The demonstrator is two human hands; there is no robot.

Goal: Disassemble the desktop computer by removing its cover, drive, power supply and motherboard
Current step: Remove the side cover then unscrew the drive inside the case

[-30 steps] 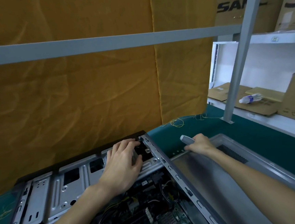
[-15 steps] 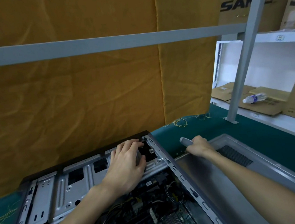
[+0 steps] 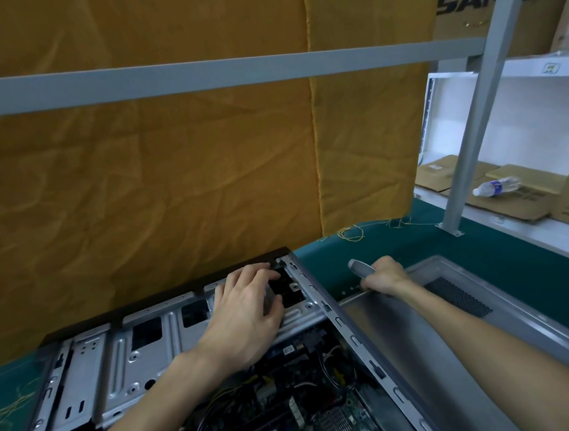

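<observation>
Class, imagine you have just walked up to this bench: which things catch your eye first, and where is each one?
The open computer case lies low in the middle, its motherboard exposed, and the left hand grips a small grey part at the drive bay. To its right the removed cover lies flat on the green table, where the right hand holds a grey-handled tool. An orange cloth fills the background.

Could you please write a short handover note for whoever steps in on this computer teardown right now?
Left hand: grip on a small grey part at the far corner of the open case, on the drive cage.
Right hand: grip on a grey tool handle, resting at the edge of the cover.
Done: cover is off, lying flat on the green table right of the case.
Left: motherboard and its cables are in place; drive and power supply can't be confirmed removed.
</observation>
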